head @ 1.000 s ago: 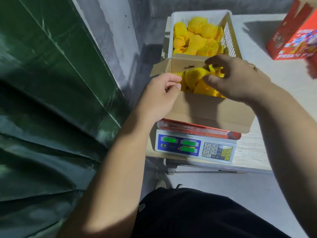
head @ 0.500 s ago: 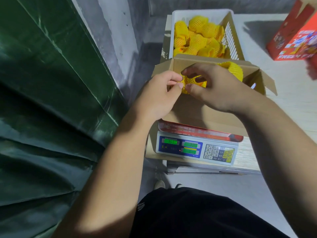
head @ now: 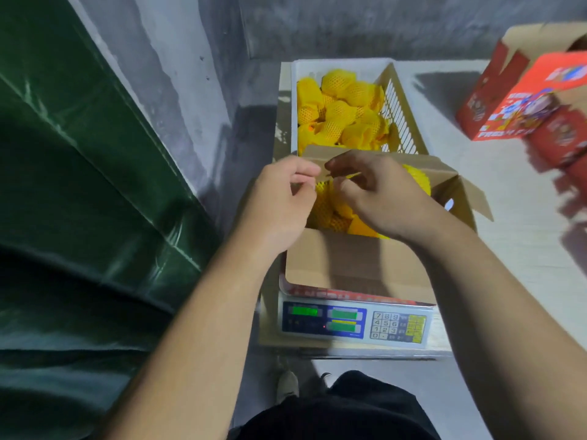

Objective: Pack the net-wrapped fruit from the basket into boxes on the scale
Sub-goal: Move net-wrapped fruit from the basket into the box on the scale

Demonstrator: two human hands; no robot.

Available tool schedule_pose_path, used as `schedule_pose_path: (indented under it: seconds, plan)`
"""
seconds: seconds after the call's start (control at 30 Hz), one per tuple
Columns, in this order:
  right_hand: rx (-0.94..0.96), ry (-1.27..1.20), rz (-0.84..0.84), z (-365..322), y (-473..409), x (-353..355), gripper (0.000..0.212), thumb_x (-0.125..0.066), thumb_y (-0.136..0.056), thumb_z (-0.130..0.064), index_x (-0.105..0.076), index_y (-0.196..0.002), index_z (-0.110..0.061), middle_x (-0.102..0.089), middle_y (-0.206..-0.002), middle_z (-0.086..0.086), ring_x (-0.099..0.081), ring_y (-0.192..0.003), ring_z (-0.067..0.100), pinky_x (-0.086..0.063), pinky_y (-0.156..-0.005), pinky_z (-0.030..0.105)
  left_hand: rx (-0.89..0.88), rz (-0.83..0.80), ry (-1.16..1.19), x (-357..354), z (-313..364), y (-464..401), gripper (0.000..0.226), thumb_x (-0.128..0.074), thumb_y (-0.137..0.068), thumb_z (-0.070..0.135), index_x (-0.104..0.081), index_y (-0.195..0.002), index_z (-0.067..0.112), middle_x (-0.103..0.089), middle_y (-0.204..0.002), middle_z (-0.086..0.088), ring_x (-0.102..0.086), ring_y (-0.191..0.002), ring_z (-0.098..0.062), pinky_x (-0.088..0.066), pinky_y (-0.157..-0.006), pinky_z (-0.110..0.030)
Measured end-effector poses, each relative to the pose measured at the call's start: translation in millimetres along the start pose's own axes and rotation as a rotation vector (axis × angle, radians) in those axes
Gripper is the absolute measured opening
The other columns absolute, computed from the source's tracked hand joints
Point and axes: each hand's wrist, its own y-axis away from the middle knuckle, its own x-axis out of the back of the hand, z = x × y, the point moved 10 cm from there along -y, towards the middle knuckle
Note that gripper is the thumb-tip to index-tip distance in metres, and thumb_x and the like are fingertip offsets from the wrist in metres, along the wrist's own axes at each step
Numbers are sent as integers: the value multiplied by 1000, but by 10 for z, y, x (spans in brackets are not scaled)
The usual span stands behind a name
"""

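Observation:
An open cardboard box (head: 359, 265) stands on the electronic scale (head: 355, 322). Inside it lie yellow net-wrapped fruit (head: 330, 214), one bulging at the far right (head: 419, 176). My left hand (head: 279, 201) pinches the box's left edge at the far corner. My right hand (head: 381, 198) reaches across the box, its fingers curled on the net of a fruit near that same corner. Behind the box, the white basket (head: 400, 103) holds several more net-wrapped fruit (head: 343, 109).
Red printed fruit boxes (head: 521, 103) stand on the pale tabletop (head: 508, 217) at the right. A green tarpaulin (head: 79, 185) fills the left side, with a grey concrete wall (head: 178, 74) behind it. My shoes and dark shorts show below the scale.
My right hand has moved left across the box toward the far left corner, uncovering a fruit at the right. My left hand has stayed at the box's left edge.

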Motion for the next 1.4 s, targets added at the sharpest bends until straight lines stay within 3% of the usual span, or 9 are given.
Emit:
schedule_pose_path:
  seconds: [0.2,0.4,0.57,0.77,0.9,1.03,1.13,1.3,1.4]
  plan:
    - [-66,130,-18,430,-531,173,28,-58,-100,-28,-69,-125,-23,-74,-115,0,-68,-105,24,-55,-88,42,11,-35,-95,-445,151,-813,23,-58,-102,15,-72,-118,25,-71,-114,7,-65,-104,-5,-54,-90,-21]
    - [-156,276,-90,1516,-1474,585,38,-60,-98,-27,-62,-135,-21,-70,-125,9,-65,-113,33,-53,-94,41,84,-74,-282,-1093,-86,-1898,25,-60,-99,22,-72,-120,27,-74,-123,6,-67,-115,-20,-55,-100,-40]
    - [-229,621,-358,2543,-2128,158,52,-54,-98,-31,-44,-148,-21,-51,-144,15,-53,-130,40,-51,-101,48,331,-360,-648,-1782,-798,-2771,58,-56,-104,33,-36,-156,20,-44,-156,-13,-43,-142,-40,-44,-112,-53]
    - [22,643,-474,2957,-2585,-540,98,-62,-98,-29,12,-163,-33,-3,-169,4,-27,-146,38,-39,-113,49,408,-416,-1210,-1816,-1587,-3315,88,-60,-95,22,-7,-166,22,-21,-163,-19,-19,-149,-42,-23,-122,-48]
    - [-70,771,-367,3224,-2767,-619,95,-70,-90,-27,-6,-161,-28,-18,-142,11,-28,-130,35,-36,-111,45,353,-507,-1512,-1893,-2071,-3414,116,-75,-82,23,5,-167,21,-24,-157,-19,-20,-142,-41,-17,-112,-47]
    - [-126,716,-301,3302,-2850,-581,84,-76,-82,-8,-22,-143,-24,-16,-149,13,-27,-132,38,-42,-105,47,349,-554,-1518,-1986,-2179,-3494,103,-77,-83,27,-12,-162,29,-29,-147,-18,-26,-136,-37,-22,-107,-44]
    - [-97,644,-381,3262,-2801,-678,84,-71,-88,-3,-16,-148,-22,-26,-151,7,-36,-133,37,-51,-94,50,294,-531,-1430,-2010,-2060,-3568,76,-73,-88,35,-31,-151,27,-49,-145,-11,-39,-134,-27,-28,-103,-21]
    - [-91,588,-402,3129,-2643,-610,89,-84,-81,-43,-27,-147,-26,-22,-142,9,-39,-131,41,-55,-92,54,181,-400,-1445,-1917,-1585,-3496,82,-75,-87,40,-24,-149,22,-48,-144,-9,-47,-134,-33,-34,-107,-43]
    - [-7,402,-370,2770,-2529,-427,87,-86,-78,-44,-35,-145,-24,-35,-135,9,-45,-124,37,-53,-91,54,230,-337,-1078,-1770,-1203,-3373,82,-76,-84,49,-26,-142,22,-45,-143,-12,-50,-131,-39,-42,-95,-45]
